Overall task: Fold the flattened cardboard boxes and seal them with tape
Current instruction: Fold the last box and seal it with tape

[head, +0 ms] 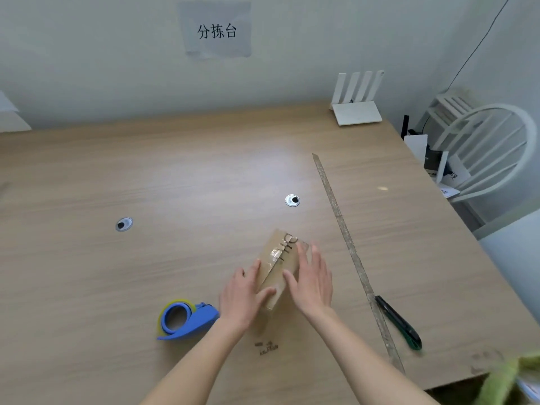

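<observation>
Head view: tape dispenser (187,318) left of box (280,267), knife (399,323) right.

Read on the grey paper sign (216,30) taped to the wall: 分拣台 in black characters; seen but not legible: dark print on top of the cardboard box (282,258) and small dark marks on the table (266,347).
</observation>
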A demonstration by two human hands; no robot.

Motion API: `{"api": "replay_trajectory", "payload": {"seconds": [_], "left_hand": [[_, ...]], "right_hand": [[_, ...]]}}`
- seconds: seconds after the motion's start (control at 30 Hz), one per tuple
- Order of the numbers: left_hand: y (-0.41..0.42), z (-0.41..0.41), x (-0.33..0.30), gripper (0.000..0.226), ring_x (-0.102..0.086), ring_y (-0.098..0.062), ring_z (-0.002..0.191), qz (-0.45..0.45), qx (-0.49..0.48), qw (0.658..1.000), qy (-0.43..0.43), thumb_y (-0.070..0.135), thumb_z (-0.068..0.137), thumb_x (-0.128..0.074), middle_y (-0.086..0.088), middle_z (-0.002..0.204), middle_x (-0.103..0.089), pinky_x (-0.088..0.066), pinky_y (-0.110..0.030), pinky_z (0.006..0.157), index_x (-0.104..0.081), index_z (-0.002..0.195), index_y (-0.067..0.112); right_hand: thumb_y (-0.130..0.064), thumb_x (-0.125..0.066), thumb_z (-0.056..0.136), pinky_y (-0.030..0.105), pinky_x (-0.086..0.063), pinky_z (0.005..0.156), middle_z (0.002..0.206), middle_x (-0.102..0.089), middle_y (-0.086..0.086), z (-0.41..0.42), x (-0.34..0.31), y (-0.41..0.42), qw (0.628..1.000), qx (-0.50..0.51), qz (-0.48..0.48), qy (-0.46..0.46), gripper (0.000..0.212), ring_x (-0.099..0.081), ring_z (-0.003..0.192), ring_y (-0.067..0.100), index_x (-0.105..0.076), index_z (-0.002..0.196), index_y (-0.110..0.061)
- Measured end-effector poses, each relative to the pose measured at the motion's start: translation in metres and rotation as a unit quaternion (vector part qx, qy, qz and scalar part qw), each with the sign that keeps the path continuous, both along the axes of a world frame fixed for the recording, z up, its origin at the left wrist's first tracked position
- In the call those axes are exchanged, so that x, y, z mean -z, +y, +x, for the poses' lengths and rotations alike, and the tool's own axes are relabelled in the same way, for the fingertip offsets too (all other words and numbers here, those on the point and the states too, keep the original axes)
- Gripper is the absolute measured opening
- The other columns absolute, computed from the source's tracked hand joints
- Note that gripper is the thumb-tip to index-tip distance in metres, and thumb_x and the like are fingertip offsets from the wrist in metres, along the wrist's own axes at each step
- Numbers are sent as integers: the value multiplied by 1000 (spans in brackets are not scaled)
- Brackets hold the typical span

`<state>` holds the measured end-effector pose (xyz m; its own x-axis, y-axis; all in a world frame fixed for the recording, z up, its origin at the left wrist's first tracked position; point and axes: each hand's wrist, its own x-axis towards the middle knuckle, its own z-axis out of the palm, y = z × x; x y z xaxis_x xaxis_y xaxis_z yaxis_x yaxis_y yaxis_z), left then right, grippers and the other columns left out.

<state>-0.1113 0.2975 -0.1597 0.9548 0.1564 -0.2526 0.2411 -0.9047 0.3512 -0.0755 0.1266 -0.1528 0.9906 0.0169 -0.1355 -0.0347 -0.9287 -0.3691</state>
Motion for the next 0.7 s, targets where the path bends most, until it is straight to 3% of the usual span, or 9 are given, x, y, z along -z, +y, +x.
{"api": "replay_trajectory", "payload": {"seconds": [0.13,0.27,0.43,0.57,0.7], "left_hand": [[-5,-13,3,81,-57,-27,103,-17,-74,997,-20,75,84,-50,-3,113,-49,-50,-38,75,-22,151,39],[5,-31,15,76,-57,-18,91,-139,-26,989,-47,64,84,-62,4,111,-50,-53,-39,79,-32,150,40],[-1,-45,29,81,-51,-5,83,-213,-47,971,-94,55,81,-73,9,103,-49,-52,-31,79,-39,150,34],[-14,-45,25,79,-53,-5,84,-209,-60,972,-91,58,82,-70,11,107,-50,-52,-32,78,-37,150,38],[-2,-55,16,69,-55,-7,90,-136,-75,981,-113,69,85,-57,15,113,-51,-52,-32,71,-36,147,46]], "right_hand": [[-47,-51,100,42,-44,108,159,-22,0,-12,14,8,985,-52,141,88,64,-37,143,23,-22,157,-39],[-43,-42,105,46,-43,108,164,-22,3,-21,29,-9,975,-102,169,108,57,-35,146,25,-17,157,-48],[-33,-48,106,43,-39,113,164,-26,5,-13,28,-13,969,-127,203,66,53,-31,149,23,-32,156,-37],[-35,-43,107,42,-35,116,168,-15,4,-8,26,-19,964,-154,194,95,56,-24,153,23,-23,159,-37],[-42,-39,107,45,-42,110,170,-6,-2,-9,20,-28,970,-168,160,77,55,-26,152,23,-19,158,-42]]}}
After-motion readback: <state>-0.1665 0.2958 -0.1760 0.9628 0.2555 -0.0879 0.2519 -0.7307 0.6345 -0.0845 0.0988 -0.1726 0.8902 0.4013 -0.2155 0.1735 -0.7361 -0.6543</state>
